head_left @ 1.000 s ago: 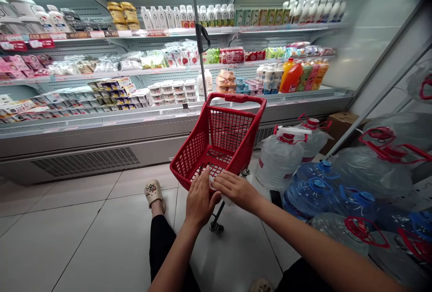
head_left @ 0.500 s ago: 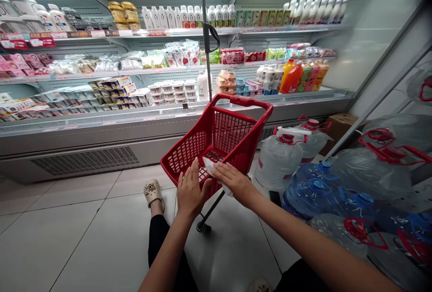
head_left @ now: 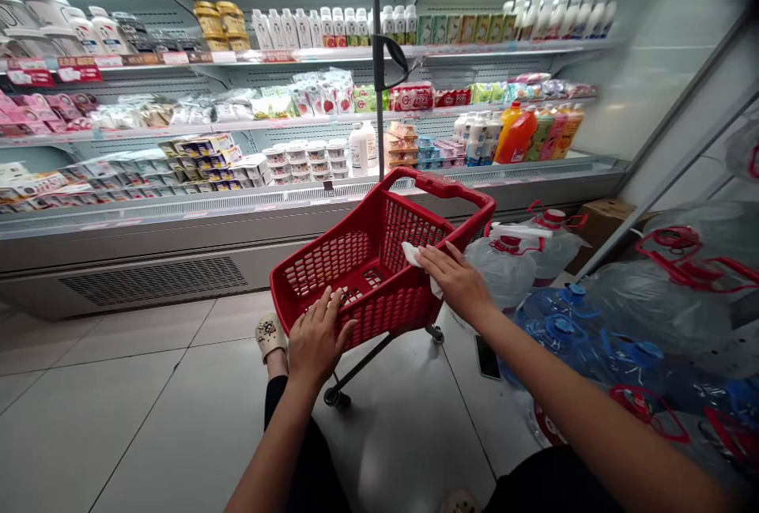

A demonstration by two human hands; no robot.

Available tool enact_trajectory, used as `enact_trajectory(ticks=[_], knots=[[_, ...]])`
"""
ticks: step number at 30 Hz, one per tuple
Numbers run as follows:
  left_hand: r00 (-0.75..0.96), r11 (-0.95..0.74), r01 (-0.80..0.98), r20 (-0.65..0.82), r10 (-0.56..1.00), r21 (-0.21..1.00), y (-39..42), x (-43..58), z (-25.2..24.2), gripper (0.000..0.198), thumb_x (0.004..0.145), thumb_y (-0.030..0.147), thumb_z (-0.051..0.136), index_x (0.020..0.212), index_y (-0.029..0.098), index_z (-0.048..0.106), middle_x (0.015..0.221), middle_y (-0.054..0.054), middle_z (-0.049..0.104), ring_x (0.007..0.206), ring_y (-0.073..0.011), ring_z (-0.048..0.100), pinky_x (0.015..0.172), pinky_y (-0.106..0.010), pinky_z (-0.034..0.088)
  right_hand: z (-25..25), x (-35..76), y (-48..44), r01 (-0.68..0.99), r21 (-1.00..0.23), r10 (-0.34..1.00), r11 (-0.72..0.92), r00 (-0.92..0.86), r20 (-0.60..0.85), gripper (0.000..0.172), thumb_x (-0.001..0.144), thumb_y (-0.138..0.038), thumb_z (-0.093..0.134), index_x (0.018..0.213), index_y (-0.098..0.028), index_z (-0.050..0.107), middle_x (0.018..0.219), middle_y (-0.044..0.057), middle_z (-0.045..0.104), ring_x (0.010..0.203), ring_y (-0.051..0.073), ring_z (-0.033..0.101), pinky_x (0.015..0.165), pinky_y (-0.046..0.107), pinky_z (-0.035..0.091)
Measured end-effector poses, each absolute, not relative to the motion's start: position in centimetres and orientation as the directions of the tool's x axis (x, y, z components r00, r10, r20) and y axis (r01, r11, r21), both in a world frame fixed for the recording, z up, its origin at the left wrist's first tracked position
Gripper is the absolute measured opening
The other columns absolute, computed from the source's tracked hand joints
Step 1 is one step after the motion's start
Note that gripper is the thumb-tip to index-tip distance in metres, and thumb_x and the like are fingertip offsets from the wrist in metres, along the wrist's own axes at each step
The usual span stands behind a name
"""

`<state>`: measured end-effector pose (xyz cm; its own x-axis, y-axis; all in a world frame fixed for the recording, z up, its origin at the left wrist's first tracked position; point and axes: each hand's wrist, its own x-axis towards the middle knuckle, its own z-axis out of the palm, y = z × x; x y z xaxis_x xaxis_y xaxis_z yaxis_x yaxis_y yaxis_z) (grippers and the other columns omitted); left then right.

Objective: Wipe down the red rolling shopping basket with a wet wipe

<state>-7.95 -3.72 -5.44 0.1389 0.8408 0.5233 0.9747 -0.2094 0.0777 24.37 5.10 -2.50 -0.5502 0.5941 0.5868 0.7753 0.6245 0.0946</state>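
Observation:
A small red plastic shopping cart [head_left: 409, 284] stands before me, turned slightly, its raised handle on the far right side. My right hand [head_left: 454, 280] presses a folded white tissue [head_left: 412, 254] against the cart's near rim, toward the handle end. Part of the tissue shows past my fingertips and more below the palm. My left hand [head_left: 317, 335] lies at the lower front corner of the cart, fingers stretched over the near rim and thumb spread apart. That hand has nothing in it that I can see. The basket's floor shows through between the hands.
Behind the cart runs a refrigerated display case [head_left: 178, 232] stocked with dairy and drinks. A dark pole [head_left: 378, 118] rises from the cart. Large water jugs [head_left: 563, 331] crowd the right side. A phone [head_left: 487, 356] lies on the tiles beside them. My clog [head_left: 269, 335] is left of the cart.
My right hand has moved right along the rim with the tissue. My left hand has shifted left and down onto the front rim. The cart has swung round, its front further left.

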Motion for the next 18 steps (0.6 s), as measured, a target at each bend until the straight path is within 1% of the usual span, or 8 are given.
enact_trajectory(ticks=[2,3,4,5,8,11,14,18], knots=[[0.123,-0.205,0.974,0.549,0.827,0.091,-3.6,-6.9,-5.4,0.065,0.102,0.06,0.042,0.159,0.028,0.042,0.155,-0.012,0.054,0.136,-0.0378,0.058,0.117,-0.067,0.036,-3.1,22.2,4.2,0.786,0.086,0.601,0.612,-0.532,0.596,0.07,0.09,0.001,0.042,0.159,-0.015,0.042,0.155,0.014,0.054,0.146,0.027,0.048,0.129,0.054,0.027],[0.126,-0.213,0.973,0.564,0.816,0.09,-3.5,-6.2,-5.4,0.065,0.102,0.059,0.044,0.159,0.027,0.041,0.155,-0.013,0.053,0.139,-0.0387,0.055,0.12,-0.07,0.028,-3.6,20.8,3.7,0.773,0.083,0.59,0.63,-0.545,0.596,0.071,0.09,0.001,0.044,0.159,-0.014,0.042,0.154,0.014,0.055,0.145,0.027,0.049,0.129,0.054,0.028],[0.141,-0.229,0.97,0.572,0.808,0.084,-3.4,-5.5,-5.4,0.066,0.102,0.058,0.045,0.159,0.027,0.04,0.157,-0.014,0.051,0.143,-0.0387,0.051,0.122,-0.07,0.024,-4.1,19.2,3.1,0.75,0.083,0.572,0.657,-0.567,0.593,0.072,0.089,0.0,0.045,0.159,-0.014,0.041,0.154,0.014,0.055,0.144,0.027,0.05,0.129,0.053,0.029],[0.162,-0.251,0.965,0.574,0.803,0.077,-3.3,-4.9,-5.4,0.067,0.102,0.057,0.046,0.16,0.025,0.039,0.159,-0.014,0.048,0.145,-0.0381,0.048,0.123,-0.067,0.024,-4.6,17.8,2.6,0.721,0.086,0.548,0.687,-0.593,0.59,0.072,0.089,-0.001,0.046,0.16,-0.015,0.04,0.154,0.013,0.055,0.145,0.026,0.049,0.129,0.051,0.03],[0.22,-0.304,0.951,0.558,0.8,0.061,-3.1,-3.7,-5.5,0.067,0.102,0.051,0.049,0.162,0.024,0.035,0.161,-0.013,0.046,0.145,-0.0356,0.049,0.12,-0.057,0.036,-5.2,15.9,1.7,0.646,0.11,0.483,0.755,-0.662,0.573,0.07,0.091,-0.003,0.046,0.16,-0.016,0.039,0.158,0.009,0.052,0.148,0.023,0.045,0.129,0.048,0.031],[0.245,-0.314,0.949,0.542,0.804,0.037,-3.3,-4.1,-5.6,0.065,0.102,0.046,0.05,0.163,0.028,0.033,0.162,-0.009,0.046,0.144,-0.0355,0.05,0.116,-0.054,0.041,-4.2,18.8,2.4,0.634,0.156,0.473,0.757,-0.698,0.538,0.069,0.092,-0.002,0.045,0.16,-0.016,0.04,0.158,0.008,0.051,0.147,0.022,0.046,0.129,0.048,0.03],[0.264,-0.329,0.944,0.531,0.805,0.028,-3.5,-5.0,-5.4,0.065,0.102,0.047,0.051,0.163,0.032,0.032,0.163,-0.007,0.044,0.144,-0.0361,0.05,0.113,-0.054,0.044,-2.1,24.7,4.1,0.725,0.187,0.544,0.663,-0.638,0.545,0.073,0.09,0.003,0.04,0.16,-0.018,0.04,0.158,0.008,0.051,0.146,0.022,0.048,0.13,0.049,0.027],[0.282,-0.355,0.934,0.511,0.812,0.048,-3.7,-5.5,-5.1,0.064,0.102,0.048,0.05,0.163,0.035,0.032,0.163,-0.005,0.045,0.141,-0.0342,0.053,0.114,-0.054,0.044,0.4,30.7,6.1,0.863,0.164,0.637,0.479,-0.47,0.611,0.079,0.084,0.007,0.037,0.158,-0.019,0.043,0.158,0.008,0.051,0.145,0.024,0.049,0.129,0.054,0.026]])
